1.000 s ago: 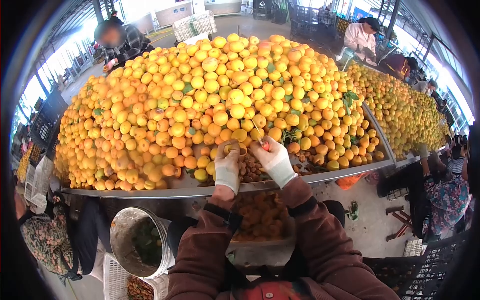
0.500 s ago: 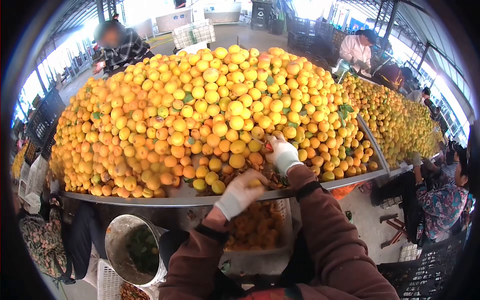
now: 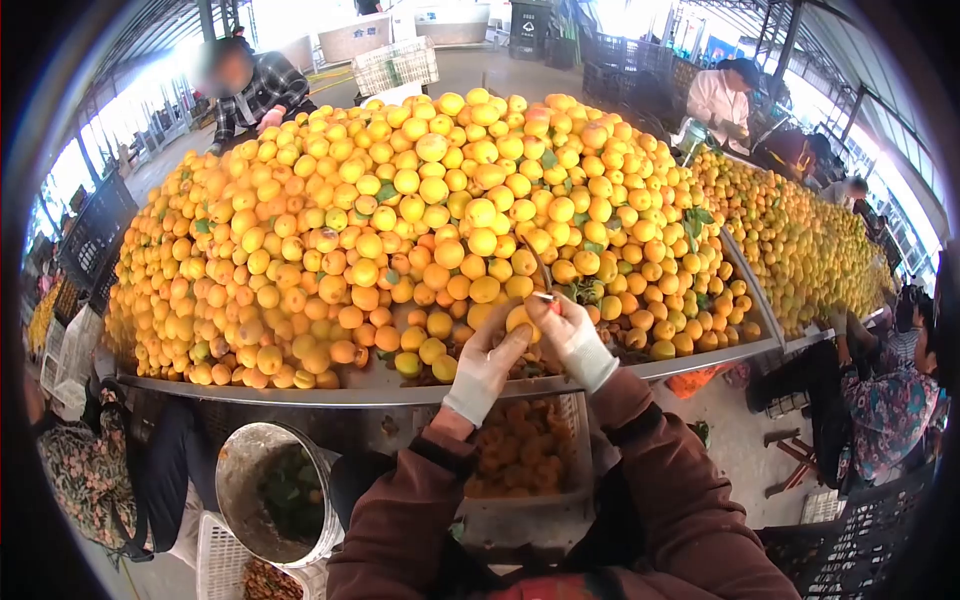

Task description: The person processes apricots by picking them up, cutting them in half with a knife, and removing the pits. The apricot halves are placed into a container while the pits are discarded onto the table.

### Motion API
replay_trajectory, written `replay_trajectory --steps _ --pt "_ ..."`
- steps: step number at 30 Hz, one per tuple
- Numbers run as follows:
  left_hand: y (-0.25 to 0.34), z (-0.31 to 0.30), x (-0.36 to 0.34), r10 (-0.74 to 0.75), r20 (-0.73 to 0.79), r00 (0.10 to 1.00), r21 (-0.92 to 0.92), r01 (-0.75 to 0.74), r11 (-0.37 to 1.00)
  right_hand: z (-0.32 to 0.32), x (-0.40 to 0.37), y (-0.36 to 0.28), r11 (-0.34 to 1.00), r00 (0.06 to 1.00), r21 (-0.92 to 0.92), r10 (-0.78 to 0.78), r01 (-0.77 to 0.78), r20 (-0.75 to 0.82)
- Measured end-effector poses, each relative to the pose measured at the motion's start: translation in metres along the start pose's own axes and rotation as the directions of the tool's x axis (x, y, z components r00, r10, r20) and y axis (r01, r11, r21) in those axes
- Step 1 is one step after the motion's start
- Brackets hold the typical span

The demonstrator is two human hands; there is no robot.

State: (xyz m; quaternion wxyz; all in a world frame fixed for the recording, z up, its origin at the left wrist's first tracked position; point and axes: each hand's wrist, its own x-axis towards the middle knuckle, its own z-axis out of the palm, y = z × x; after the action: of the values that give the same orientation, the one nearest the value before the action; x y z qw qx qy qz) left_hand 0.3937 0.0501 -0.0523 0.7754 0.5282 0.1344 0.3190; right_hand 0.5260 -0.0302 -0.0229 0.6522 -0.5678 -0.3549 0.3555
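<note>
A gloved left hand of mine (image 3: 483, 366) has its fingers closed round a yellow-orange apricot (image 3: 518, 319), above the near edge of the metal table (image 3: 320, 397). My right hand (image 3: 576, 336), gloved with bare fingertips, meets it at the fruit. In its closed fingers is a small knife (image 3: 544, 296) with a bit of red showing; the thin curved blade points up and away, and the grip is mostly covered. Behind both hands rises a large heap of apricots (image 3: 400, 240). Beneath them, a pale crate (image 3: 579, 425) holds orange fruit pieces.
A dirty white bucket (image 3: 228, 490) with green leaves stands at lower left, beside a white basket (image 3: 215, 560). A black crate (image 3: 850, 550) is at lower right. Co-workers sit or stand around the tables, including one person in a plaid shirt (image 3: 265, 85).
My left hand has moved up from over the table edge and now meets my right hand with an apricot in its fingers. My right hand has come slightly nearer me.
</note>
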Motion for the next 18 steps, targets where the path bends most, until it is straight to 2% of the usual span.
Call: replay_trajectory --steps 1,2,3,4,5,6,7,8,9,10,11,12,13,14,16,17,18 --pt "0.003 0.001 -0.001 -0.003 0.004 1.0 0.001 0.003 1.0 0.004 -0.006 -0.002 0.999 1.0 0.03 -0.016 0.017 -0.019" --pt "0.007 -0.001 -0.002 -0.109 -0.027 0.994 -0.162 0.103 0.981 0.0 -0.011 -0.003 0.999 1.0 0.031 -0.018 0.019 -0.023" --pt "0.01 -0.003 -0.001 -0.214 -0.042 0.976 -0.322 0.19 0.927 -0.006 -0.013 -0.005 0.993 0.996 0.082 0.086 -0.085 -0.002" --pt "0.0 -0.012 0.002 -0.211 -0.043 0.976 -0.319 0.187 0.929 -0.01 -0.015 -0.007 0.974 0.982 0.129 0.187 -0.189 0.027" --pt "-0.024 -0.026 0.006 -0.173 -0.046 0.984 -0.405 0.14 0.903 -0.011 -0.018 -0.01 0.989 0.991 0.082 0.114 -0.119 0.067" --pt "-0.045 -0.039 0.01 -0.136 -0.052 0.989 -0.489 0.093 0.867 -0.009 -0.021 -0.007 0.99 0.991 0.081 0.114 -0.12 0.071" --pt "-0.056 -0.049 0.012 -0.092 0.04 0.995 -0.597 0.097 0.796 -0.004 -0.024 -0.003 0.999 0.998 0.027 0.018 -0.019 0.052" --pt "-0.05 -0.045 0.009 -0.091 0.04 0.995 -0.597 0.097 0.797 0.0 -0.027 0.003 0.996 0.996 -0.027 -0.081 0.082 0.036" --pt "-0.039 -0.038 0.005 -0.035 0.078 0.996 -0.553 0.072 0.83 0.004 -0.025 0.012 0.972 0.969 -0.032 -0.228 0.232 0.095" --pt "-0.034 -0.034 0.003 0.018 0.119 0.993 -0.51 0.046 0.859 0.003 -0.029 0.017 1.0 0.992 0.008 -0.022 0.021 0.126" --pt "-0.037 -0.032 0.003 0.016 0.123 0.992 -0.509 0.049 0.859 0.008 -0.033 0.016 0.999 0.994 -0.04 0.01 -0.005 0.11" --pt "-0.041 -0.029 0.004 0.092 0.063 0.994 -0.221 -0.076 0.972 0.013 -0.036 0.017 0.996 0.995 -0.088 0.042 -0.033 0.093" --pt "-0.044 -0.028 0.005 0.184 0.03 0.982 0.095 -0.186 0.978 0.017 -0.038 0.02 0.996 0.995 -0.088 0.041 -0.033 0.09" --pt "-0.039 -0.025 0.003 0.183 0.033 0.983 0.093 -0.186 0.978 0.02 -0.039 0.023 0.995 0.998 -0.102 -0.004 0.011 0.069" --pt "-0.022 -0.02 -0.005 0.255 0.07 0.964 0.402 -0.261 0.878 0.021 -0.039 0.027 0.992 0.998 -0.117 -0.047 0.053 0.049" --pt "-0.023 -0.02 -0.005 0.255 0.07 0.964 0.402 -0.261 0.878 0.021 -0.039 0.029 0.988 0.997 -0.136 -0.059 0.066 0.055" --pt "-0.023 -0.021 -0.004 0.176 0.044 0.983 0.165 -0.18 0.97 0.021 -0.038 0.03 0.985 0.996 -0.156 -0.071 0.08 0.063"
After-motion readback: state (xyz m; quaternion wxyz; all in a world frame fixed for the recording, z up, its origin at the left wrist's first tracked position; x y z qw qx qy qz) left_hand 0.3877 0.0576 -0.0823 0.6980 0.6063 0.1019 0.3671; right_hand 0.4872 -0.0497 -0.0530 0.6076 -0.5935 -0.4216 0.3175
